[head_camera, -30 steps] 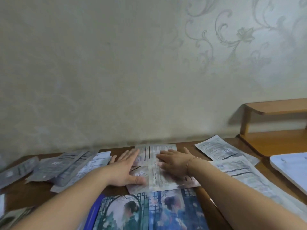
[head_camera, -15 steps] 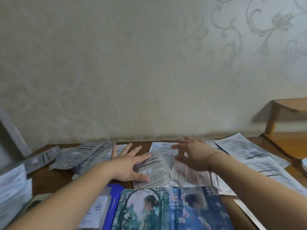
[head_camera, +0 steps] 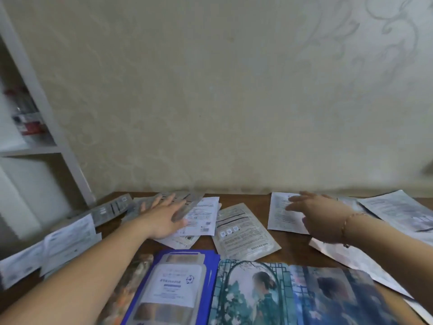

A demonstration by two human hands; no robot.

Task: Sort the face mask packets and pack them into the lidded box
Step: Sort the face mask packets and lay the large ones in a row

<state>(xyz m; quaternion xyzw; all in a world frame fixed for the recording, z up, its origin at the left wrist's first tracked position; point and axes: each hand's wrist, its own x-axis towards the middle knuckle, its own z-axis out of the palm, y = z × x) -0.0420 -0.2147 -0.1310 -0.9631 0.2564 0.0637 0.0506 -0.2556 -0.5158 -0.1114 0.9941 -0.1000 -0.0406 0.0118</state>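
Clearly the sorting is barely begun: across the wooden table, face mask packets lie loose from nine to three o'clock, none packed, and no lidded box shows. The left hand lies flat, fingers spread, on packets at eleven o'clock. The right hand hangs open and holds nothing, over a packet at one o'clock.

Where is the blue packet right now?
In the head view the blue packet lies at the near edge of the table, left of centre, just right of the left forearm and touching the illustrated packet on its right.
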